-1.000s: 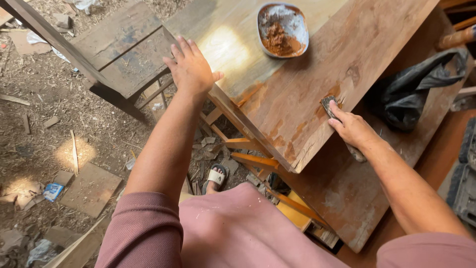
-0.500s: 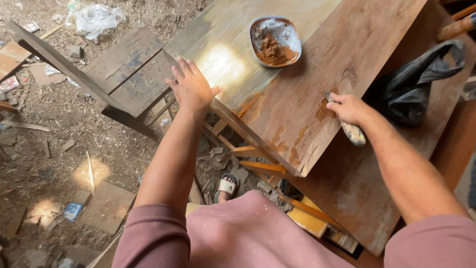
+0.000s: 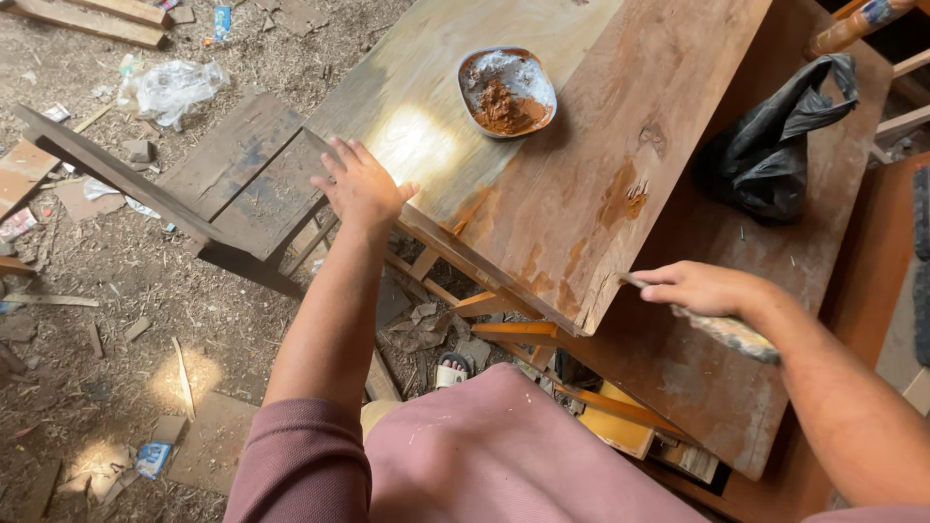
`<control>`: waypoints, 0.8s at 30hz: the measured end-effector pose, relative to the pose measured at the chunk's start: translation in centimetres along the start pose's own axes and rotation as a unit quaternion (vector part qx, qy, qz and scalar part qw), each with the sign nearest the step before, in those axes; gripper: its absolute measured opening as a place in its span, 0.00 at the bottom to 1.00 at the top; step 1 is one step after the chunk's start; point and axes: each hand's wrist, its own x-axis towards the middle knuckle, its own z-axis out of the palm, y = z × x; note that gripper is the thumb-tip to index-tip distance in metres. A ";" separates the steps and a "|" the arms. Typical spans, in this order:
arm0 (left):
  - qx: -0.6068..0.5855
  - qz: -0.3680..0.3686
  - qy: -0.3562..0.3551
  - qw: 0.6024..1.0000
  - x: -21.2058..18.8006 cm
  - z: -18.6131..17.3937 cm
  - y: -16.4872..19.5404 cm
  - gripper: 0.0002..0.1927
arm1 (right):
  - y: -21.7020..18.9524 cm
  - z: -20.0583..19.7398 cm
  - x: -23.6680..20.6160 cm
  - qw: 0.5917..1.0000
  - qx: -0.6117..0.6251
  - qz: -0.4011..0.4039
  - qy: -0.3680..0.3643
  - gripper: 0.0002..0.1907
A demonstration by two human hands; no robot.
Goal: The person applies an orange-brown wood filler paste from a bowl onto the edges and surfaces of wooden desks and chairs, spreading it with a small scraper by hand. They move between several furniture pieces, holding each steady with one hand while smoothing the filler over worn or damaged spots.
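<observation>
The left hand (image 3: 363, 186) lies flat, fingers spread and holding nothing, on the near edge of the wooden bench (image 3: 581, 165), beside a bright patch of sunlight. The right hand (image 3: 699, 288) has its grip closed around a putty knife (image 3: 725, 331), whose smeared handle sticks out behind the wrist; the blade end touches the bench's right edge near its near corner. Orange-brown filler patches (image 3: 623, 199) mark the board just above that hand. A shallow bowl (image 3: 506, 92) of brown paste and pale powder sits farther up the bench. A black plastic bag (image 3: 775, 155) lies on the lower board to the right.
</observation>
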 end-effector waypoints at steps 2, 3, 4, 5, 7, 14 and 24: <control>0.012 0.002 -0.003 1.000 0.3 0.2 0.1 0.66 | 0.5 -0.8 -0.4 0.997 0.065 0.027 0.032 0.29; 0.008 0.004 0.001 1.000 0.4 0.2 0.1 0.66 | 0.7 -1.4 -0.5 0.993 0.091 0.064 0.050 0.29; 0.003 0.005 0.004 1.000 0.4 0.3 0.1 0.66 | 0.8 -1.9 -0.4 0.986 0.116 0.100 0.066 0.30; -0.002 0.005 0.007 1.000 0.2 0.4 0.0 0.66 | 0.6 -2.2 -0.2 0.981 0.138 0.101 0.096 0.30; -0.003 0.002 0.005 1.000 0.1 0.4 0.0 0.67 | 0.2 -2.8 0.7 0.967 0.180 0.103 0.150 0.30; -0.014 -0.001 0.006 1.000 0.1 0.6 -0.1 0.66 | -2.4 -3.8 4.7 0.966 -0.041 -0.002 0.253 0.31; 0.019 0.001 -0.011 1.000 -0.3 -0.4 0.0 0.67 | -2.2 -4.3 4.9 0.973 -0.176 -0.008 0.150 0.30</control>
